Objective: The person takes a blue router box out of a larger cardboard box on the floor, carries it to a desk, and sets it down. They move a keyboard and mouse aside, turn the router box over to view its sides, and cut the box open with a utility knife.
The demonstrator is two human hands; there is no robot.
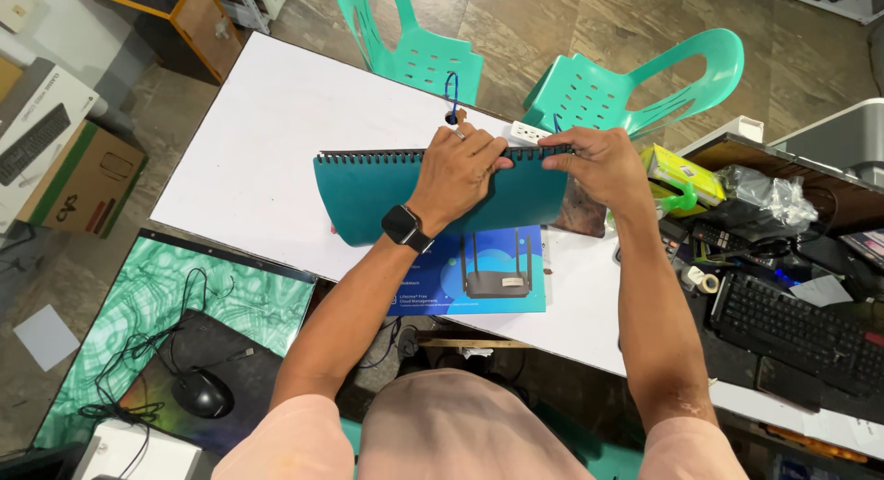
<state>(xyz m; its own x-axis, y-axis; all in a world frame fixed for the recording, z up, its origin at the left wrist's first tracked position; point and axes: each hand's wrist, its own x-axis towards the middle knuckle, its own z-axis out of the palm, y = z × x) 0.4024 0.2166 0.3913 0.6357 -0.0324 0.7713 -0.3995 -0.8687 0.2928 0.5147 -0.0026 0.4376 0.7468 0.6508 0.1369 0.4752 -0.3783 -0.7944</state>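
White table (276, 139) carries everything; places given relative to it. Teal comb-bound notebook (368, 199) stands on edge at table middle, black spine up, blue router box (488, 277) flat under it at near edge. Two green chairs (589, 84) beyond far edge; black keyboard (792, 328) off right end. Left hand (456, 172) clamps spine, fingers curled over it. Right hand (594, 162) pinches spine end between fingertips. Judgement: steady cover with left, work comb teeth evenly, avoid twisting.
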